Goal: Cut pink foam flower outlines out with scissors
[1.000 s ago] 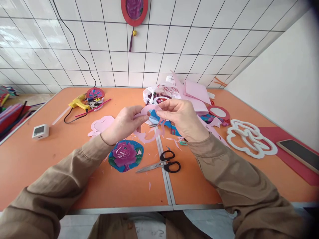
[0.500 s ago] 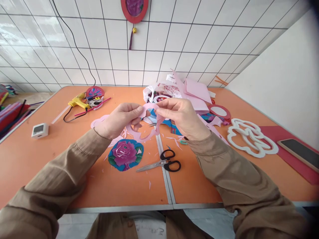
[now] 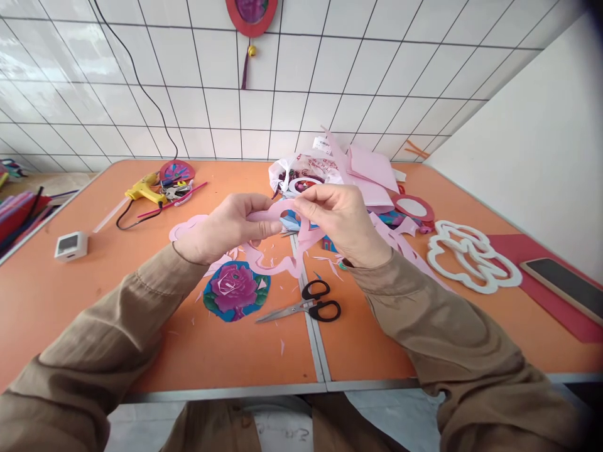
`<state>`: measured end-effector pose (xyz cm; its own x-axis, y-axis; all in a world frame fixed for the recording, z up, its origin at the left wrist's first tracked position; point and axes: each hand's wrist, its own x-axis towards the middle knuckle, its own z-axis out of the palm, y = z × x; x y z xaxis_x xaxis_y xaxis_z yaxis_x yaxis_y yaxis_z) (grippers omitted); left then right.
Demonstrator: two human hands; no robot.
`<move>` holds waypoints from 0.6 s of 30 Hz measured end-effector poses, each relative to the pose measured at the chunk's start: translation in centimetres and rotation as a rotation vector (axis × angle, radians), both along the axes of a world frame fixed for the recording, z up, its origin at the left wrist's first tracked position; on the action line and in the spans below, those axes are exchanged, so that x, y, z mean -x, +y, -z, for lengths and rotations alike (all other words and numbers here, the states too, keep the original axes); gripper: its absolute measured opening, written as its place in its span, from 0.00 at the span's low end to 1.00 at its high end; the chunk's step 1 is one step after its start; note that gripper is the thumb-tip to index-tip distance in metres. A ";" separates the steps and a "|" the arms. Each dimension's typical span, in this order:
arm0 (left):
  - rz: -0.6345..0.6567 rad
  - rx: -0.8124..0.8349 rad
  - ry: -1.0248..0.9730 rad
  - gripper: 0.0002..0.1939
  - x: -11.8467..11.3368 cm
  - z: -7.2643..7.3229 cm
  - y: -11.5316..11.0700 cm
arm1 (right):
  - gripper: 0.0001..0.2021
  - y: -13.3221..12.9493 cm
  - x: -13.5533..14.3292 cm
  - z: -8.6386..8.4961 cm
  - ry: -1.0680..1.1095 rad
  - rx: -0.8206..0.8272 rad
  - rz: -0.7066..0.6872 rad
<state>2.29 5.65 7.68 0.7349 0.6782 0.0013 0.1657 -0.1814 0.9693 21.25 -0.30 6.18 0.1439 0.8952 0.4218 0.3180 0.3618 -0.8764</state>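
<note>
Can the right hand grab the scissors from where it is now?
Probably yes. The scissors lie flat on the orange table just below the right hand, with nothing on top. But that hand and the left hand both hold the pink paper cutout.

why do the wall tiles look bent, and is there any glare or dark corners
Head view: wide-lens distortion bows the wall tiles outward; window glare whitens the tiles at upper left; the top right and bottom right corners darken with vignetting; both hands and the pink paper cutout stay sharp, with soft shadows under the scissors.
</note>
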 end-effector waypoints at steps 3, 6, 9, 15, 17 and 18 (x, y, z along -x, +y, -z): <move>-0.062 -0.159 -0.017 0.15 -0.2 0.0 -0.3 | 0.08 -0.1 0.0 0.0 -0.011 -0.014 0.007; -0.148 -0.326 0.013 0.11 -0.4 0.1 -0.6 | 0.10 -0.2 0.1 -0.2 -0.026 -0.026 0.020; -0.167 -0.339 0.056 0.09 -0.3 0.0 -0.6 | 0.10 -0.2 0.1 -0.2 -0.058 -0.032 0.032; -0.028 -0.036 -0.060 0.21 0.0 0.1 0.0 | 0.10 -0.3 0.0 -0.2 -0.111 -0.042 0.041; -0.031 0.018 -0.096 0.22 0.0 0.3 0.1 | 0.10 -0.3 0.1 -0.3 -0.107 -0.039 0.036; -0.035 0.035 -0.103 0.22 0.0 0.4 0.2 | 0.11 -0.4 0.2 -0.3 -0.102 -0.036 0.030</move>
